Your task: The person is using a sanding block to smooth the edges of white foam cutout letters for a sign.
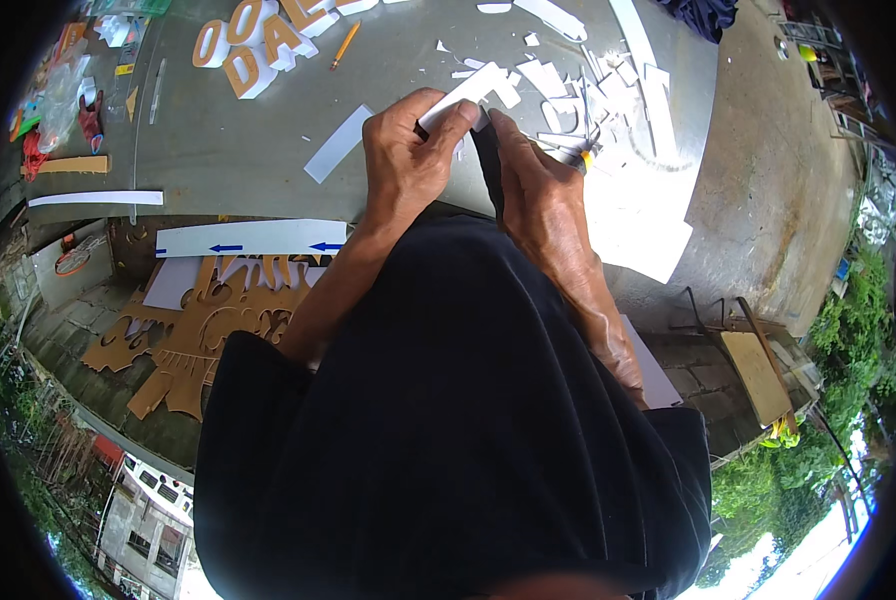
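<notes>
My left hand point(418, 139) grips a white piece of board point(459, 97) between thumb and fingers, raised above the grey table. Close beside it, my right hand point(541, 176) has its fingers closed around a dark flat strip point(487, 161). The strip's upper end is at the near edge of the white piece; whether they touch I cannot tell. White offcuts point(560, 82) are scattered just beyond both hands. A tool with a yellow part point(586, 159) lies among them, partly hidden. Left of my left hand lies a flat white strip point(339, 142).
Block letters point(249, 75) with brown faces and white sides stand at the back, near a pencil point(346, 45). White sheets point(643, 225) lie right, by the table edge. Plastic bags point(61, 97) sit far left. Below the table are cut-out brown boards point(185, 337).
</notes>
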